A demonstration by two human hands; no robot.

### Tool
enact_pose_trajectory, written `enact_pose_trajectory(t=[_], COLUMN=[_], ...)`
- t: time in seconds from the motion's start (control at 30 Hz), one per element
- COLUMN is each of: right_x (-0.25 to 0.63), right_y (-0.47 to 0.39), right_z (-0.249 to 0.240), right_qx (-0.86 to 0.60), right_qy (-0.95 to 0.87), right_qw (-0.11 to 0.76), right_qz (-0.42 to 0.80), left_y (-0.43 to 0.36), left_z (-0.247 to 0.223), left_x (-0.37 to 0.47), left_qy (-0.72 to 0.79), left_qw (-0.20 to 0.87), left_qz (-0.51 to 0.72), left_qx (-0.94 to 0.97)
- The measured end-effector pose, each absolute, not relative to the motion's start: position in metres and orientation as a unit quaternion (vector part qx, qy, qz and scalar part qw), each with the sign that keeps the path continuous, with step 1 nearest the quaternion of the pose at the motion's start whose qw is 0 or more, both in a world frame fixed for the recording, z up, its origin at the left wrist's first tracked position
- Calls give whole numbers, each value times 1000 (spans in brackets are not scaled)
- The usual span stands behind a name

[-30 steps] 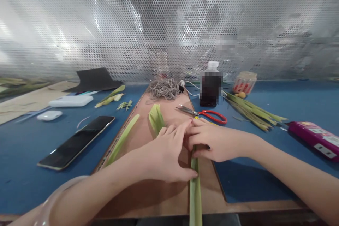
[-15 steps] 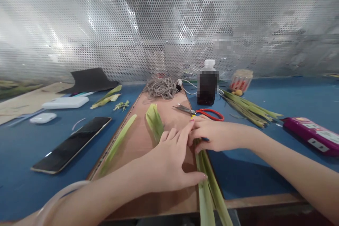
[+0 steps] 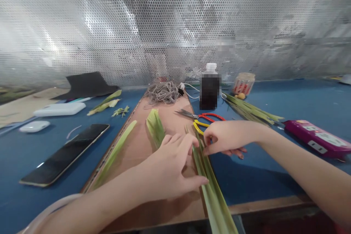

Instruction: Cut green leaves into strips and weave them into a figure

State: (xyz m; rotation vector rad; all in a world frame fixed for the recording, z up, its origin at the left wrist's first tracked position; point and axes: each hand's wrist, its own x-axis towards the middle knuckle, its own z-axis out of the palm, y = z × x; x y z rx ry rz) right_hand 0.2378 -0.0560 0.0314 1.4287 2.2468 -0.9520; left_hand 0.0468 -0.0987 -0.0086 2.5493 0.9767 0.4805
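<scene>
Long leaf (image 3: 215,199) is being laid out lengthwise along the right edge of the cardboard (image 3: 172,120), tip end between both hands, near end being hung past the tabletop (image 3: 260,179) edge. It's being pressed lightly by the left hand (image 3: 174,166): thumb tip being rested on top, fingers loosely curled, nothing being enclosed. Its right edge seems to be pinched by thumb and forefinger of the right hand (image 3: 229,137), other fingers being left loose.

For doing this well: the leaf should be getting held flat by the left thumb, pressure being kept light so fibres aren't being creased. Pinch is probably best being kept close to the edge, with any pull being directed along the grain.

In the way: a yellow handle (image 3: 202,123) is being partly covered by the right hand; contact can't be told. Red-handled scissors (image 3: 196,116) are being left just beyond, blades being pointed left. Folded leaf (image 3: 155,126) is being partly blocked by the left hand. Farther off, cord (image 3: 164,93), bottle (image 3: 210,93) and stem bundle (image 3: 248,109) are being kept clear; phone (image 3: 67,155) is being parked well left.
</scene>
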Motion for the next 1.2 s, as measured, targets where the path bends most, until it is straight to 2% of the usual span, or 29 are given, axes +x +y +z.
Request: enact_pose_trajectory(t=[0.17, 0.43, 0.67, 0.8, 1.0, 1.2], right_x=[229, 228, 231, 222, 210, 208], right_y=[-59, -62, -60, -70, -85, -92], right_z=[22, 22, 25, 21, 13, 2], right_qx=[494, 514, 542, 538, 598, 566], right_qy=[767, 780, 755, 754, 734, 746], right_qw=[132, 116, 30, 21, 0, 1], right_qz=[-388, -338, -368, -376, -320, -351], left_y=[-97, -97, -99, -98, -93, -84], left_z=[-13, -19, -24, -25, -21, -14], left_x=[49, 52, 58, 57, 54, 49], left_qy=[332, 339, 344, 341, 359, 362], left_qw=[154, 111, 98, 112, 139, 173], left_qz=[151, 151, 172, 165, 153, 117], left_qx=[918, 922, 918, 919, 910, 908])
